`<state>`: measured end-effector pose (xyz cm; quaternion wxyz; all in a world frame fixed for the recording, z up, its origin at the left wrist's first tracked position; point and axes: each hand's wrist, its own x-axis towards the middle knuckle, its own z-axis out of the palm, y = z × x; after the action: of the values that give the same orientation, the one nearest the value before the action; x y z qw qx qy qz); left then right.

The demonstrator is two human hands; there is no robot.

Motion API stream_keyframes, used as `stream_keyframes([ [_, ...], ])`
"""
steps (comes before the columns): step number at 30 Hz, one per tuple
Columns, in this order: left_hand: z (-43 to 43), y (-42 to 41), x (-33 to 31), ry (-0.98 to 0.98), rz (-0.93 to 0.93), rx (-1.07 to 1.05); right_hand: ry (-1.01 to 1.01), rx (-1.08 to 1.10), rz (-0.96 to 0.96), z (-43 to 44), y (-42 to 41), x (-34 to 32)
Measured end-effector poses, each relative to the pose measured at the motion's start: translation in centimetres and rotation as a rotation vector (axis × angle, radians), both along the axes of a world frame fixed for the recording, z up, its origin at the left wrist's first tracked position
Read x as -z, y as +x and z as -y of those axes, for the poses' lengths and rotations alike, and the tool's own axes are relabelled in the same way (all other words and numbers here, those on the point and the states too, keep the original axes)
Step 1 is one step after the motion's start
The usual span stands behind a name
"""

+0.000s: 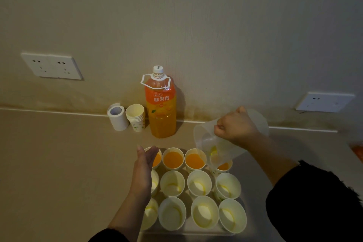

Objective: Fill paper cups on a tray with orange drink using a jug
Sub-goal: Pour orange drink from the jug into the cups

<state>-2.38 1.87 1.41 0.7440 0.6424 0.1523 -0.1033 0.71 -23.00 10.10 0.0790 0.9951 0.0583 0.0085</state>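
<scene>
The right hand is gripping a clear plastic jug, tipping it over the paper cup at the tray's far right corner. The left hand is reaching, fingers straight, over the tray's left edge.

tray cups 12 | jug 1 | bottle 1 | roll 1

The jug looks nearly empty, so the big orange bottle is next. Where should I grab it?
Probably by the white carry loop at the neck of the bottle, coming from the front or right: it stands upright near the wall, and the stacked cups crowd its left side.
</scene>
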Motion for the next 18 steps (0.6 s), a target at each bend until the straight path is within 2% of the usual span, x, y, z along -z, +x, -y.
stream_keyframes([
  [18, 0.11, -0.39, -0.03, -0.008, 0.001, 0.005, -0.058, -0.053, 0.042, -0.32, -0.35, -0.40],
])
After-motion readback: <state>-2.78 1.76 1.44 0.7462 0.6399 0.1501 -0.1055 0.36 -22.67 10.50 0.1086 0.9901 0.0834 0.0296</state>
